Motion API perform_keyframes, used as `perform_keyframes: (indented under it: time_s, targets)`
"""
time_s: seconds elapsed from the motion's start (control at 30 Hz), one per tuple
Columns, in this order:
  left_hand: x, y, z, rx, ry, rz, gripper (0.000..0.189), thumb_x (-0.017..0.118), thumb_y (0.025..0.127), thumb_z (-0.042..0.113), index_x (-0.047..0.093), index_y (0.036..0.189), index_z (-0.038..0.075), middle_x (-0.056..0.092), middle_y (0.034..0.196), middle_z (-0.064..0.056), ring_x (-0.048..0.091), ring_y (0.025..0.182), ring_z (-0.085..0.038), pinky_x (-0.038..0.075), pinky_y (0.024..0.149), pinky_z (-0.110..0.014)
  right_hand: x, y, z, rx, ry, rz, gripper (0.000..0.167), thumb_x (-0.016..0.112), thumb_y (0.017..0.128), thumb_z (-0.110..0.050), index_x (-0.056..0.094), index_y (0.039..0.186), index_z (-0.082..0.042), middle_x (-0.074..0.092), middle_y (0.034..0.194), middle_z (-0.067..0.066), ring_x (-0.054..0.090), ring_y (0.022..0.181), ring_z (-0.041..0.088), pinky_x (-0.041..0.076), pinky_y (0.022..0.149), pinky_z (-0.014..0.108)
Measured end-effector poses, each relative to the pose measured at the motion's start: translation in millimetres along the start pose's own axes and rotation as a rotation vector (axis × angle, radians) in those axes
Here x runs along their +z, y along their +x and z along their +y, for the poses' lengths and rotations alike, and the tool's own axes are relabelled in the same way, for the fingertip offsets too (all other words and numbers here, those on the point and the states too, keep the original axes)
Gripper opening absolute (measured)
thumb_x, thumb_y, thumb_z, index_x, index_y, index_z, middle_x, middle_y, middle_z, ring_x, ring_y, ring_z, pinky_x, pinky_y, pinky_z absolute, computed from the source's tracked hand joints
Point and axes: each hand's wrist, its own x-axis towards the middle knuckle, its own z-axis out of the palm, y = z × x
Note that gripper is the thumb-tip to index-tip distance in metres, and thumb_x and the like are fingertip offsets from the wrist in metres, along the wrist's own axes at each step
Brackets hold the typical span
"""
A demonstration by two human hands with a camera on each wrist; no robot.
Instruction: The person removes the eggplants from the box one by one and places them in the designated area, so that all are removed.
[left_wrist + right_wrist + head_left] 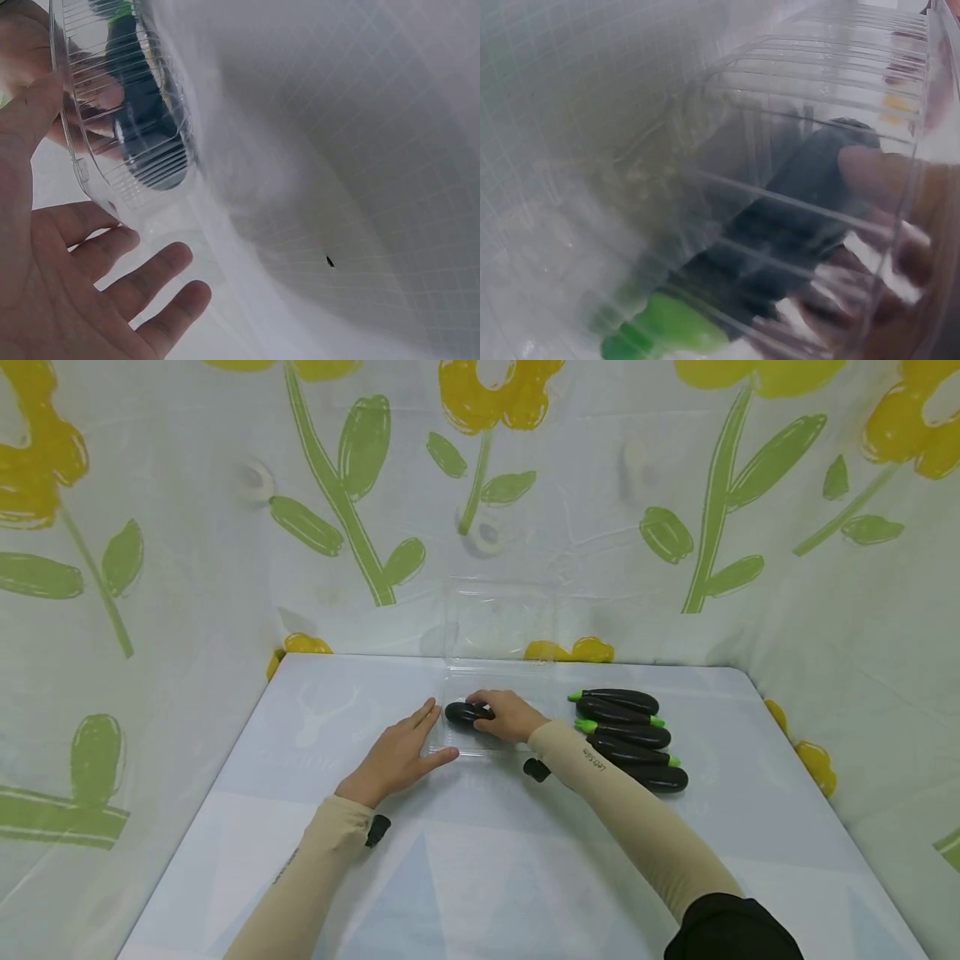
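A clear plastic clamshell box [487, 678] stands on the table, its lid [500, 622] raised at the back. Inside it lies a dark eggplant [461, 714], which my right hand [512, 714] grips from above with thumb and fingers. The right wrist view shows this eggplant [787, 217] through the ribbed wall, green stem [675, 326] towards the camera. At the box's left side is my left hand [397, 756], fingers extended and thumb spread along the front edge. In the left wrist view the left hand's fingers [150, 281] are apart, fingertips near the box wall [82, 169].
Several eggplants [630, 737] lie in a stacked row right of the box, beside my right forearm. Black wrist cameras [536, 769] sit under both wrists. A flower-printed curtain [570, 527] hangs behind the white table [480, 877].
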Motion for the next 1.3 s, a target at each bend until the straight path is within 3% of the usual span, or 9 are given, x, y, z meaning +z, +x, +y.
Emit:
perform_keyframes:
  time_s: [0.43,0.83,1.3]
  targets:
    - [-3.7,0.3,3.9,-0.010,0.000,-0.015,0.093,0.058,0.095,0.063,0.030,0.158,0.001,0.024,0.166,-0.013,0.033,0.148,-0.034,0.032,0.118,-0.050,-4.1,0.5,-0.5,0.003,0.003,0.023,0.047,0.071,0.098,-0.018,0.057,0.142,-0.013,0.061,0.140,0.008,0.055,0.128,0.021,0.041,0.113,0.039]
    - [-2.8,0.2,2.6,-0.008,0.001,-0.010,0.093,0.059,0.095,0.063,0.030,0.158,0.002,0.024,0.166,-0.012,0.034,0.147,-0.035,0.032,0.118,-0.051,-20.4,-5.3,-12.4,-0.046,0.011,0.055,0.048,0.072,0.097,-0.019,0.058,0.143,-0.015,0.062,0.138,0.006,0.056,0.126,0.020,0.041,0.113,0.039]
    - [-2.6,0.2,2.8,-0.011,-0.015,-0.001,0.092,0.060,0.095,0.062,0.031,0.158,0.000,0.025,0.165,-0.013,0.035,0.146,-0.036,0.033,0.117,-0.052,-43.2,-32.2,-24.6,-0.115,0.041,0.142,0.049,0.072,0.097,-0.019,0.057,0.144,-0.016,0.060,0.140,0.004,0.060,0.118,0.022,0.046,0.108,0.039]
